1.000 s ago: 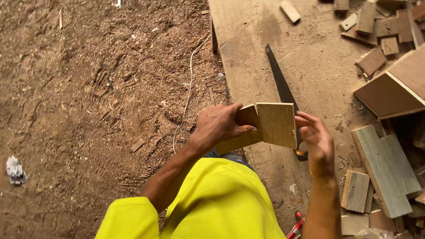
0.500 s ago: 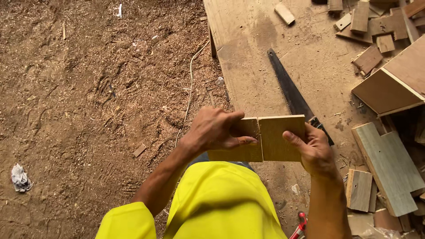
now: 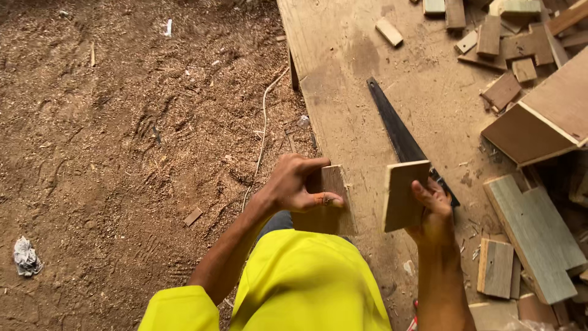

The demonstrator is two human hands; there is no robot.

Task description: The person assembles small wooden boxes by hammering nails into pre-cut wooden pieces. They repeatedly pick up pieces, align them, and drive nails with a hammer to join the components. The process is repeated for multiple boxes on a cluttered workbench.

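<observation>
My left hand grips a small flat piece of plywood, held low over the edge of the wooden work board. My right hand holds a second, similar plywood piece upright, a little apart from the first one. A black handsaw lies on the board just behind the right-hand piece, its handle end hidden by that piece and my hand. My yellow sleeve and shirt fill the bottom of the view.
Several wood offcuts lie scattered at the top right. A large plywood box and greenish boards sit at the right. Sawdust-covered ground spreads left, with a crumpled white scrap and a thin cord.
The two plywood pieces were held together edge to edge; now my hands have drawn them apart, the right piece turned more upright.
</observation>
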